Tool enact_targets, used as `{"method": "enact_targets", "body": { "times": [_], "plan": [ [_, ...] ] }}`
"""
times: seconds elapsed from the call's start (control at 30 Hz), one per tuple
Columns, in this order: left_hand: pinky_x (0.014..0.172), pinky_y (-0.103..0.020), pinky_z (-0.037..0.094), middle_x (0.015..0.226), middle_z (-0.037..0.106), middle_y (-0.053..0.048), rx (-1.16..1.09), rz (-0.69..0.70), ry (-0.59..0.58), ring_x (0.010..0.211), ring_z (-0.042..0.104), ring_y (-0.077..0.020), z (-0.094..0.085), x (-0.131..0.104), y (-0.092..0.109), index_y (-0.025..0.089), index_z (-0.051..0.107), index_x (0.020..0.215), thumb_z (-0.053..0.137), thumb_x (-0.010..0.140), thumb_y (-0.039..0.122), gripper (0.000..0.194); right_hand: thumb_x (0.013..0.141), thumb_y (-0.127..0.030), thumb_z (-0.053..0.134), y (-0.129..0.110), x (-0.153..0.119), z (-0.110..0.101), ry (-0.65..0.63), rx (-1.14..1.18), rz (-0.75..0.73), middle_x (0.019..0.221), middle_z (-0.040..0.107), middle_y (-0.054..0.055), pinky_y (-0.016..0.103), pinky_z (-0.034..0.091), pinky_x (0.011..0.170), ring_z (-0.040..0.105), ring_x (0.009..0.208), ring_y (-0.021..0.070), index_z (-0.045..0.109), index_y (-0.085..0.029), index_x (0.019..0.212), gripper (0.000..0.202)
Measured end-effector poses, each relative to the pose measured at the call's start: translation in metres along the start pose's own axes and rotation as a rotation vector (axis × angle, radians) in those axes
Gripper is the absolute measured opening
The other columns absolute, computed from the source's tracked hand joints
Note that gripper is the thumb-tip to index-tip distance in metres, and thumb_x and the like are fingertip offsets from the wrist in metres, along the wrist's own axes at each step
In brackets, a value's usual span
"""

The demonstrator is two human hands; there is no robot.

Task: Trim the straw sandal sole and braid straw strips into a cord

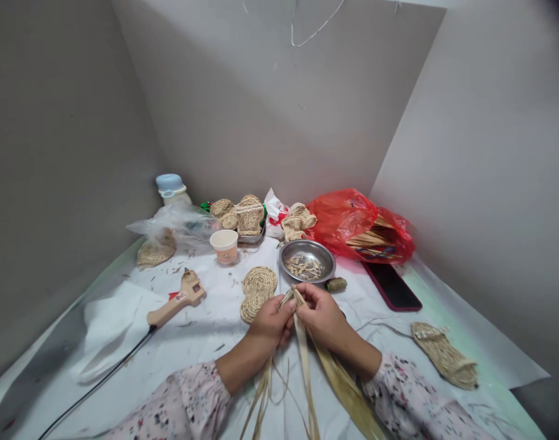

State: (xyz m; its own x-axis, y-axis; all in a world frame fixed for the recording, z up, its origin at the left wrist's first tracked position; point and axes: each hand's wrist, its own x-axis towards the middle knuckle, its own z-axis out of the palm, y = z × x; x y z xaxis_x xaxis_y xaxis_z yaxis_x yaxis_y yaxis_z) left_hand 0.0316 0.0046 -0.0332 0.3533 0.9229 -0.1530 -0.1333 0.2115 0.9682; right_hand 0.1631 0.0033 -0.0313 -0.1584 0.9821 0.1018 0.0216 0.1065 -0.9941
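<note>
Straw strips (pixel 303 360) were held by two hands directly in front of the metal bowl (pixel 306 249). The left hand (pixel 274 319) and the right hand (pixel 324 310) met at the upper end of the strips, the fingers of each pinched narrowly on them; the fingertips covered much of this gathered end, so that whether it was knotted, braided or merely bunched could not be determined. The strips hung away from the bowl and were cut off by the lower picture edge, as were the patterned sleeves (pixel 182 397). Inside the bowl lay pale scraps (pixel 303 267), too small to be counted. In front of the bowl and to its left, a coiled woven piece (pixel 259 290) lay flat on the desk (pixel 192 345), partly masked by the left hand. Behind the bowl and to its right, a red bag (pixel 338 214) concealed much of a straw bundle (pixel 375 238) and overlapped the far end of a phone (pixel 395 288). Well to the left of the bowl, a clear plastic bag (pixel 181 223) veiled part of a woven item (pixel 154 253) and the base of a bottle (pixel 169 183). Left of the bowl, the cord (pixel 105 373) of a glue gun (pixel 178 300) ran out of frame.
</note>
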Motion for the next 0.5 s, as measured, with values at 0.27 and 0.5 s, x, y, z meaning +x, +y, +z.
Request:
{"method": "enact_targets", "body": {
  "times": [0.27,0.5],
  "plan": [
    [0.037,-0.018,0.023,0.051,0.041,0.009,-0.034,0.0,-0.013,0.035,0.032,-0.0033,0.0004,-0.0019,0.0009,0.019,0.043,0.07,0.064,0.073,0.051,0.039,0.072,-0.015,0.053,0.0011,-0.0007,-0.0001,0.025,-0.055,-0.037,0.075,0.063,-0.001,0.025,0.045,0.064,0.057,0.068,0.0144,0.059,-0.019,0.089,0.019],
    [0.044,-0.018,0.026,0.047,0.039,0.01,-0.168,-0.038,-0.044,0.041,0.033,-0.0046,-0.0014,-0.0007,0.0026,0.017,0.05,0.081,0.068,0.074,0.041,0.031,0.073,-0.02,0.055,-0.0009,-0.0021,-0.0021,0.028,-0.003,-0.008,0.077,0.064,-0.001,0.025,0.044,0.062,0.058,0.067,0.0148,0.059,-0.018,0.089,0.017]
  ]
}}
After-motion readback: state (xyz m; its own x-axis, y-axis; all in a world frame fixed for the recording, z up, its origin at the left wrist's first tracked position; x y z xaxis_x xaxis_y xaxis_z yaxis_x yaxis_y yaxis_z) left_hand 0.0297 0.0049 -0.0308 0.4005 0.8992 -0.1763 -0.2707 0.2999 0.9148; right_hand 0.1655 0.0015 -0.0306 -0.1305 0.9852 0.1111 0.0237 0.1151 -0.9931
